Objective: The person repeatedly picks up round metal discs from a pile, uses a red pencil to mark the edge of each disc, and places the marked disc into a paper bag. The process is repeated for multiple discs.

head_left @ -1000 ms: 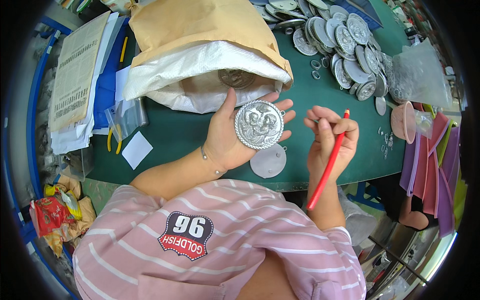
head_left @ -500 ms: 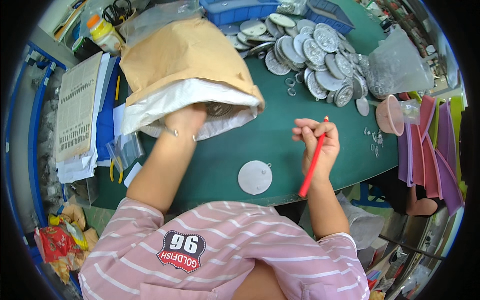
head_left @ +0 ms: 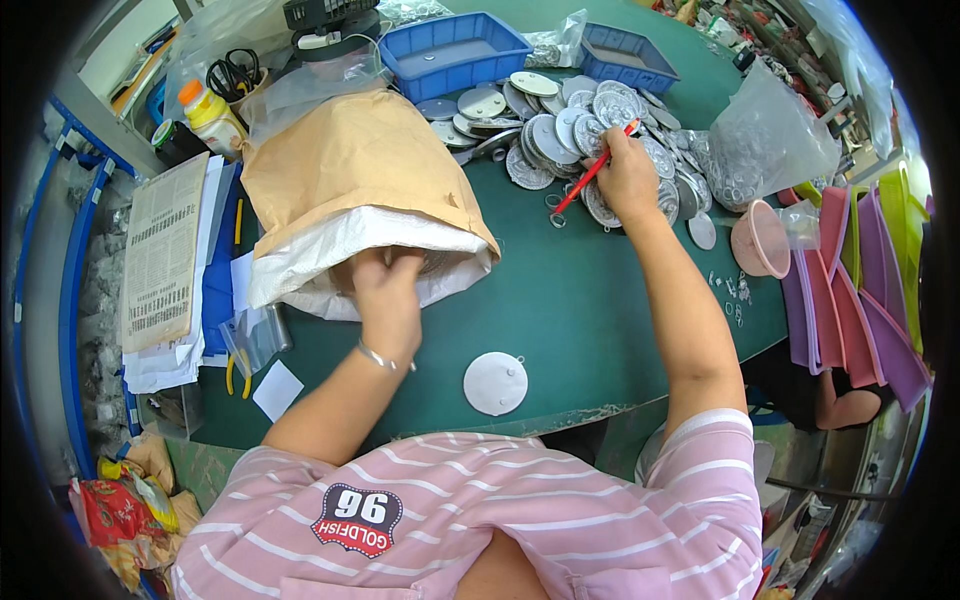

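Observation:
My left hand [head_left: 385,290] reaches into the mouth of a brown paper sack [head_left: 370,160] with a white lining. Its fingers are partly hidden inside and slightly blurred, near round metal pieces [head_left: 437,262]. Over the heap of silver-grey metal discs [head_left: 560,130], my right hand [head_left: 630,180] grips a red pencil [head_left: 585,185], with its fingertips down among the discs; whether they touch one is hidden. One flat round disc [head_left: 495,383] with a small loop at its edge lies alone on the green table, close to my body.
Two blue trays [head_left: 455,75] [head_left: 628,62] stand behind the heap. To its right are a clear plastic bag [head_left: 765,140], a pink cup [head_left: 760,240] and small loose metal bits [head_left: 735,290]. Papers [head_left: 160,250] and yellow-handled pliers [head_left: 238,372] lie left; coloured bins [head_left: 850,280] stand far right.
My right hand has moved forward with the red pencil, from above the near table to the disc heap. My left hand has drawn back slightly toward the sack's mouth.

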A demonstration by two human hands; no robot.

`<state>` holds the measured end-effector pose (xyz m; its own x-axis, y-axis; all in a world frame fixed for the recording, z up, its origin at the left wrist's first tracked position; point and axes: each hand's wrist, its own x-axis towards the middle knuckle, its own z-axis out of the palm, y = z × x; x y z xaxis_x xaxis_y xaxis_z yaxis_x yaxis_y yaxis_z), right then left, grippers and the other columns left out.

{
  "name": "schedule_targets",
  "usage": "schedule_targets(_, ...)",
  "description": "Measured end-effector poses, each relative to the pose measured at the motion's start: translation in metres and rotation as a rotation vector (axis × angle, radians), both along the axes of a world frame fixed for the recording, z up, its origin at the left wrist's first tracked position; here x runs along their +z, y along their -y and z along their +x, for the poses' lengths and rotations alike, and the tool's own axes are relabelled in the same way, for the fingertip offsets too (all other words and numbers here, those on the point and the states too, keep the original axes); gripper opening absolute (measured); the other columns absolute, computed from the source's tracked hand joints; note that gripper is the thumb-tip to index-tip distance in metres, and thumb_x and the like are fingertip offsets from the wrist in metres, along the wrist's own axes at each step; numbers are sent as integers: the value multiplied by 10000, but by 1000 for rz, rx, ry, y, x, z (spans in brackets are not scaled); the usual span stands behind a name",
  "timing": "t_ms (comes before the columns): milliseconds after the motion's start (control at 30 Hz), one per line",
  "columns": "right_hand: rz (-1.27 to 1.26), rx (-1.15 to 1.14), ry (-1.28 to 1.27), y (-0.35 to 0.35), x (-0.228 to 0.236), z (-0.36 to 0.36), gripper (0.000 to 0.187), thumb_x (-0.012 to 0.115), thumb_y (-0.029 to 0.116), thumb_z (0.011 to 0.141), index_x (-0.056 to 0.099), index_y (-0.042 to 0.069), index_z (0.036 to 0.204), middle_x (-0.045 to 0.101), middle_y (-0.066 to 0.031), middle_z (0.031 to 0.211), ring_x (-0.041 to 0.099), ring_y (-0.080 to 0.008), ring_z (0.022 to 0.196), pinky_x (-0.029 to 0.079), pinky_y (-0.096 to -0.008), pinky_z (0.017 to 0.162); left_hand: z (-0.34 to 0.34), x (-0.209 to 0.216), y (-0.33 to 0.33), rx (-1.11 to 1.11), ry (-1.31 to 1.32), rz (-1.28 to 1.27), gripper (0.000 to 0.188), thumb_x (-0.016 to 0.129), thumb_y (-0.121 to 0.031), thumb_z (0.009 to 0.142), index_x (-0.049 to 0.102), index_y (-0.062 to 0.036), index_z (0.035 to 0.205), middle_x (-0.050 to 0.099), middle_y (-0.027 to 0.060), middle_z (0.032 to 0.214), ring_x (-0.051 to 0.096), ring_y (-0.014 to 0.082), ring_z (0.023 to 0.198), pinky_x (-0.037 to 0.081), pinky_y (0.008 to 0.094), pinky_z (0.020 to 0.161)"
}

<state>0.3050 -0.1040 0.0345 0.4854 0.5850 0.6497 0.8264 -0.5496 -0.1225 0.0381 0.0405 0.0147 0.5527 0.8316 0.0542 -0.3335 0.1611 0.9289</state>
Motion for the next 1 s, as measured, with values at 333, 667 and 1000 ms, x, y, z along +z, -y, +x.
schedule_targets(333,408,110,37,17,27,-57,203,703,87,755,517,36,693,608,-125,682,579,-290,581,456,-345,532,-11,-2,38,-890,157,-803,548,307,-421,963,429,46,1223,478,244,1243,441,350,1208,394,421,990)
schedule_targets(667,350,628,-455,45,-3,-187,273,699,27,733,429,57,708,656,-151,903,635,-272,818,498,-351,721,-18,-6,37,-906,376,-1139,711,254,-590,908,284,-51,1370,291,213,1408,348,355,1274,311,521,1024)
schedule_targets(1000,769,384,-1200,46,-23,-199,208,593,-16,848,396,34,804,628,-156,861,579,-136,774,474,-254,708,-19,-1,37,-956,301,-1074,760,244,-615,897,261,-32,1384,309,206,1402,351,340,1279,329,533,1009)
